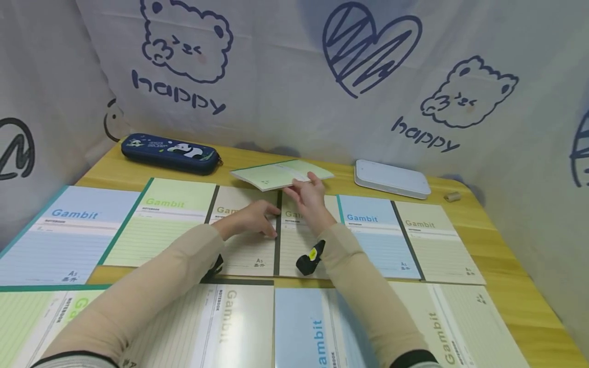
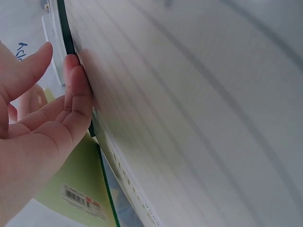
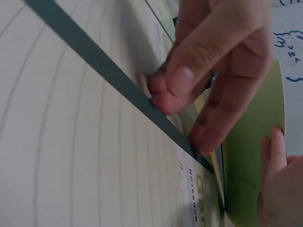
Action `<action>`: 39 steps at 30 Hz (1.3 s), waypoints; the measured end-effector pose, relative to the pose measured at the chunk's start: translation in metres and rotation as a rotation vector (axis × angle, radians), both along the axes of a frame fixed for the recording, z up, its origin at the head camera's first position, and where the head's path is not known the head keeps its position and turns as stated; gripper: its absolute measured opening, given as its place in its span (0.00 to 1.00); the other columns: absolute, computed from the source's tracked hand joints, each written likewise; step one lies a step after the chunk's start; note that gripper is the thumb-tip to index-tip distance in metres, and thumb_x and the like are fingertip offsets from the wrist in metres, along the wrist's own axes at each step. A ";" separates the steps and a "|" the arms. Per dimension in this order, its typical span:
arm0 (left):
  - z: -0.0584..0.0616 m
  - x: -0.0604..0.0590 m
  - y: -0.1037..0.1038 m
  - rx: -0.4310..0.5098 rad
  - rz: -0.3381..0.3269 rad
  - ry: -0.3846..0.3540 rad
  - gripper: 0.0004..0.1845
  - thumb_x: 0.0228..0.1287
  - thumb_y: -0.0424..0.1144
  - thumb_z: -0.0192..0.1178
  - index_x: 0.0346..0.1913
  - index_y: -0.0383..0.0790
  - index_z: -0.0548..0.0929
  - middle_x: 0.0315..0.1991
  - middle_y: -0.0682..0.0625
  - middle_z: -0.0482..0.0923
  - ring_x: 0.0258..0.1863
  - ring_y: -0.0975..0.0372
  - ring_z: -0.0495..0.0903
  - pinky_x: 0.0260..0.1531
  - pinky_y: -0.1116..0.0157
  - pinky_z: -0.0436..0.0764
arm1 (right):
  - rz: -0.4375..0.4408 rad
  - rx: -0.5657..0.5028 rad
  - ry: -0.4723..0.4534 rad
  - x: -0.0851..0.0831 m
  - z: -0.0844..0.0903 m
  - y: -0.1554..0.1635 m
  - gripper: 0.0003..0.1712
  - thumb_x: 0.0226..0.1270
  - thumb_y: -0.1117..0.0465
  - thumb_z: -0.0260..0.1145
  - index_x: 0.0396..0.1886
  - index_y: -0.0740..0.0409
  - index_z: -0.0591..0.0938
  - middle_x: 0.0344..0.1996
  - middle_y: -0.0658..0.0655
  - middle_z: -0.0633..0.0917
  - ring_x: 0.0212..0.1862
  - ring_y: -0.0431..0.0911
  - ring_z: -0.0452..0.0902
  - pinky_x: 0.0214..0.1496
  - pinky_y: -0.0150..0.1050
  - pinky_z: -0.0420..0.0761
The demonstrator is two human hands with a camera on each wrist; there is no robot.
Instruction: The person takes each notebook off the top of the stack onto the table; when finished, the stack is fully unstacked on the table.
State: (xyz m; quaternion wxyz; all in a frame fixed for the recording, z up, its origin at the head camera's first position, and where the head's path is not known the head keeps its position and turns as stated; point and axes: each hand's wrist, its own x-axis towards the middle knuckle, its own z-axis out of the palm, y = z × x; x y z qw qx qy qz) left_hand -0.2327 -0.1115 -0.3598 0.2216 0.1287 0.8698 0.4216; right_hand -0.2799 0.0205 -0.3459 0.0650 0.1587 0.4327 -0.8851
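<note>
In the head view my left hand [image 1: 254, 219] is over two beige Gambit notebooks [image 1: 246, 250], beside the dark spine between them. In the left wrist view its fingertips [image 2: 78, 87] touch this spine, and the thumb stands apart. My right hand [image 1: 311, 199] grips a light green notebook [image 1: 271, 174] by its near edge, tilted above the back of the table. Part of its back cover with a barcode label [image 2: 83, 201] shows in the left wrist view. The right wrist view shows the right fingers [image 3: 277, 151] against the green cover [image 3: 251, 165].
Blue, green and beige notebooks lie in two rows, including a blue one [image 1: 368, 240] on the right. Behind them are a navy panda pencil case [image 1: 170, 153], a white flat case [image 1: 391, 179] and a small tan object [image 1: 452, 196]. A printed cloth [image 1: 285, 66] hangs behind the table.
</note>
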 end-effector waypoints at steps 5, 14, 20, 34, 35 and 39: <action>0.002 0.000 0.001 -0.014 -0.021 0.032 0.33 0.45 0.25 0.64 0.58 0.23 0.66 0.59 0.34 0.64 0.25 0.61 0.74 0.27 0.69 0.75 | 0.103 -0.044 0.039 0.003 -0.005 -0.008 0.43 0.57 0.84 0.47 0.69 0.55 0.48 0.65 0.68 0.51 0.58 0.58 0.63 0.44 0.38 0.76; 0.002 0.000 0.003 -0.005 -0.009 0.013 0.33 0.46 0.26 0.64 0.58 0.23 0.65 0.59 0.35 0.64 0.21 0.63 0.72 0.25 0.70 0.73 | 0.378 0.076 0.094 0.003 -0.007 -0.011 0.45 0.61 0.80 0.47 0.70 0.55 0.36 0.68 0.61 0.35 0.63 0.58 0.55 0.58 0.42 0.66; 0.002 0.001 0.004 0.009 -0.007 0.013 0.34 0.45 0.25 0.64 0.58 0.22 0.65 0.59 0.34 0.64 0.22 0.62 0.72 0.27 0.69 0.73 | 0.492 0.172 0.096 -0.004 -0.009 -0.016 0.41 0.63 0.79 0.46 0.69 0.59 0.38 0.67 0.66 0.41 0.63 0.59 0.54 0.60 0.42 0.62; 0.003 0.002 0.002 -0.012 0.001 0.001 0.34 0.45 0.26 0.64 0.58 0.24 0.66 0.54 0.36 0.69 0.21 0.63 0.73 0.25 0.69 0.74 | 0.603 0.463 0.175 -0.014 0.013 0.009 0.25 0.66 0.74 0.46 0.63 0.72 0.58 0.57 0.71 0.67 0.54 0.59 0.68 0.52 0.43 0.71; 0.003 0.002 0.002 -0.014 0.003 -0.001 0.34 0.45 0.26 0.64 0.59 0.24 0.66 0.53 0.37 0.69 0.21 0.63 0.73 0.25 0.69 0.74 | 0.611 0.486 0.191 -0.014 0.014 0.012 0.24 0.67 0.73 0.46 0.63 0.72 0.59 0.56 0.71 0.69 0.54 0.58 0.69 0.52 0.42 0.71; 0.003 0.003 0.002 -0.022 0.020 -0.017 0.33 0.46 0.26 0.65 0.59 0.26 0.66 0.54 0.37 0.69 0.22 0.63 0.73 0.25 0.69 0.74 | 0.634 0.566 0.230 -0.015 0.015 0.022 0.23 0.67 0.73 0.46 0.61 0.73 0.61 0.55 0.72 0.70 0.50 0.56 0.73 0.51 0.43 0.72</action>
